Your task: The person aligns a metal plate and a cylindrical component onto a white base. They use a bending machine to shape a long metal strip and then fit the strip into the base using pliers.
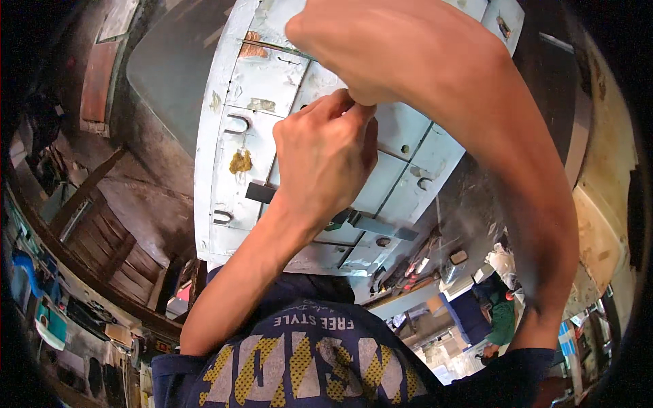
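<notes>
Workshop floor (153, 211) shows left of the white panel (381, 185) before you, over which your left hand (323, 155) curls just beside your curled right hand (354, 47), though I cannot tell what either grasps.

at the frame's centre we see a dark-lined white panel (401, 128); on it, lower right of centre, lies a grey strip (389, 228).
</notes>
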The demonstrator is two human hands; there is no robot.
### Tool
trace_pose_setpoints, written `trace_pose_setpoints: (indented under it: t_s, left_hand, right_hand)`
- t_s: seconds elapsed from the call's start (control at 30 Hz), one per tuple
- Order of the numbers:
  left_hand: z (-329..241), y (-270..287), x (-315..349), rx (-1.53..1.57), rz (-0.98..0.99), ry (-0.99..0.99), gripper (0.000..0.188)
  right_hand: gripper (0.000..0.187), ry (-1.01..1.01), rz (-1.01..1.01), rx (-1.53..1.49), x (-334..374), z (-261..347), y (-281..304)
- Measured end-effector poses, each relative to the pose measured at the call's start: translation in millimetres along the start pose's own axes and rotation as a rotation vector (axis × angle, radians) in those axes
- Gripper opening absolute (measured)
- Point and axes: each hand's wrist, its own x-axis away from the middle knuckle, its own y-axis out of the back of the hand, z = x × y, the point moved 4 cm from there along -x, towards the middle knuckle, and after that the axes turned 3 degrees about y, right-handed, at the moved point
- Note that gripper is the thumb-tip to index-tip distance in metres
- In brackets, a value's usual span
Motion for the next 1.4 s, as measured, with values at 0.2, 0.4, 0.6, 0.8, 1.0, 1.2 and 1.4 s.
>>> trace_pose_setpoints:
  t_s: [0.2,0.4,0.6,0.8,1.0,1.2,1.4]
  left_hand:
    - [14,10,5,-0.12,-0.04,0.016,0.018]
    - [11,4,5,-0.091,-0.049,0.026,0.021]
    - [11,-1,3,-0.067,-0.028,-0.01,0.02]
    - [2,12,-6,-0.12,0.035,0.068,0.013]
    - [-64,80,18,-0.055,-0.024,-0.168,0.03]
    - [-141,189,49,-0.139,-0.178,-0.678,0.046]
    - [-141,272,55,0.565,0.218,0.129,0.035]
  right_hand:
    - [0.016,0.147,0.209,0.405,-16,12,-24]
    - [0.024,-0.224,0.639,0.221,-31,-15,-51]
    - [0.016,-0.559,1.146,0.248,-58,-8,-26]
    - [0.033,-0.865,0.994,0.098,14,27,36]
    - [0.045,-0.826,0.111,0.383,31,139,116]
    - [0.031,-0.446,-0.115,0.642,-8,217,118]
    - [0.03,-0.373,-0.39,0.687,-67,242,116]
